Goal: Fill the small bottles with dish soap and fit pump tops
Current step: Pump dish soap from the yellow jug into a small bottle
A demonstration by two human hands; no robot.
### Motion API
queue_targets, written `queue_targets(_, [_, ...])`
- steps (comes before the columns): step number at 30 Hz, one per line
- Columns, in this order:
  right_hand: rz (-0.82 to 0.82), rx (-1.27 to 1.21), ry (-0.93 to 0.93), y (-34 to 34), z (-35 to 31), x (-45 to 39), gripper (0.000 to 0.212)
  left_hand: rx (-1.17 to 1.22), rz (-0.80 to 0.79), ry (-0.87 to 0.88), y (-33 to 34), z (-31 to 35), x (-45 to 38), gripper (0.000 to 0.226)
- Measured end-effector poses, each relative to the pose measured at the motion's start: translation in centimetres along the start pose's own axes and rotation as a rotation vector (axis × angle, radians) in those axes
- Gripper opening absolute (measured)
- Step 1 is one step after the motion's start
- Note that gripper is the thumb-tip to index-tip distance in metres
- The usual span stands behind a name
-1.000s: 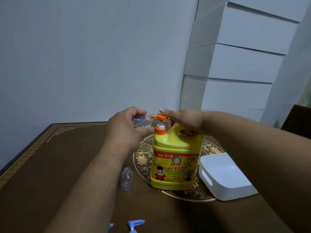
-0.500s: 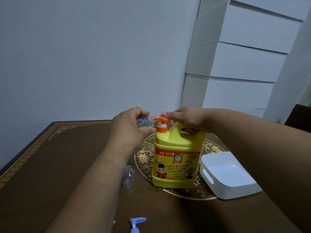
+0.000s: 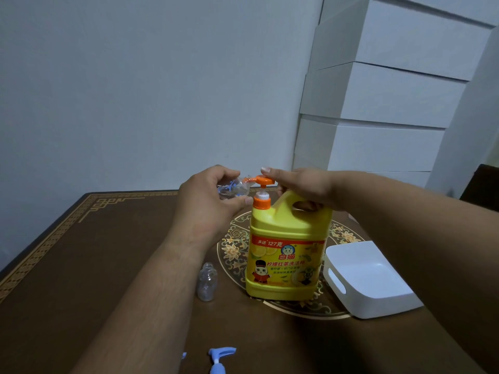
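A big yellow dish soap jug (image 3: 287, 255) with an orange pump (image 3: 263, 184) stands on the brown table (image 3: 81, 279). My left hand (image 3: 213, 203) holds a small clear bottle (image 3: 233, 188) tilted with its mouth at the pump's spout. My right hand (image 3: 305, 188) rests over the jug's handle, a finger lying on the pump head, which is raised. A second small clear bottle (image 3: 207, 285) stands open-topped left of the jug. A blue pump top (image 3: 220, 360) lies near the table's front edge.
A white tray (image 3: 370, 282) sits right of the jug. Stacked white boxes (image 3: 378, 103) rise at the back right against the wall. A dark chair back (image 3: 483, 184) shows at the far right.
The pump head went down half a second ago under my right finger and has come back up. My left hand keeps the small bottle at the spout.
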State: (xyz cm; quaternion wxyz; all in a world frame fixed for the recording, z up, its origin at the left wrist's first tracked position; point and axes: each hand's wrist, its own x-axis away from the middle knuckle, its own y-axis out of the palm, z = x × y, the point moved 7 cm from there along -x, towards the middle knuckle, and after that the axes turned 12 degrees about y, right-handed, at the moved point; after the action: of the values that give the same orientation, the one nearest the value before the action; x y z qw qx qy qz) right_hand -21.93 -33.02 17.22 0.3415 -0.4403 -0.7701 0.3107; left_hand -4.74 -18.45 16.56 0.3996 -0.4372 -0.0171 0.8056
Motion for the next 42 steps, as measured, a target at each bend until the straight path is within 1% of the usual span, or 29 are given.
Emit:
queue_targets(3, [-0.034, 0.024, -0.019, -0.02, -0.12, -0.32, 0.084, -0.016, -0.009, 0.002, 0.20, 0.01, 0.02, 0.053])
queue_targets(5, [-0.024, 0.059, -0.015, -0.12, -0.13, -0.34, 0.084, -0.034, -0.026, -0.007, 0.37, -0.01, 0.08, 0.053])
queue_targets(14, [0.008, 0.112, 0.022, -0.28, -0.13, -0.17, 0.090, -0.027, -0.049, -0.028, 0.55, -0.55, 0.15, 0.051])
queue_targets(15, [0.010, 0.113, 0.026, -0.24, -0.06, -0.26, 0.087, -0.026, -0.041, -0.026, 0.49, -0.54, 0.11, 0.052])
queue_targets(17, [-0.001, 0.070, 0.026, -0.14, -0.04, -0.36, 0.074, -0.026, -0.018, -0.017, 0.34, -0.44, -0.03, 0.053])
queue_targets(18, [-0.017, 0.042, 0.026, -0.03, -0.03, -0.45, 0.072, -0.032, -0.012, -0.007, 0.26, -0.29, -0.08, 0.053])
queue_targets(23, [-0.068, 0.010, 0.020, 0.18, 0.03, -0.57, 0.074, -0.055, -0.011, 0.002, 0.12, 0.04, -0.10, 0.054])
queue_targets(26, [-0.026, 0.037, 0.018, -0.08, -0.03, -0.77, 0.080, -0.054, -0.018, -0.011, 0.27, 0.04, 0.01, 0.054])
queue_targets(29, [0.030, 0.081, 0.029, -0.25, -0.01, -0.59, 0.092, -0.077, -0.034, -0.010, 0.48, 0.00, 0.11, 0.055])
queue_targets(35, [0.041, 0.107, 0.035, -0.18, -0.30, -0.19, 0.092, -0.070, -0.044, -0.022, 0.64, -0.35, 0.21, 0.055])
queue_targets(38, [0.039, 0.062, 0.058, -0.03, -0.10, -0.36, 0.101, -0.059, -0.028, -0.016, 0.48, -0.24, 0.09, 0.053])
queue_targets(39, [0.025, 0.038, 0.061, 0.09, -0.10, -0.38, 0.100, -0.052, -0.019, -0.011, 0.35, -0.19, 0.02, 0.053])
queue_targets(42, [-0.016, -0.002, 0.062, 0.35, -0.05, -0.30, 0.087, -0.047, -0.010, -0.004, 0.23, -0.03, -0.10, 0.053])
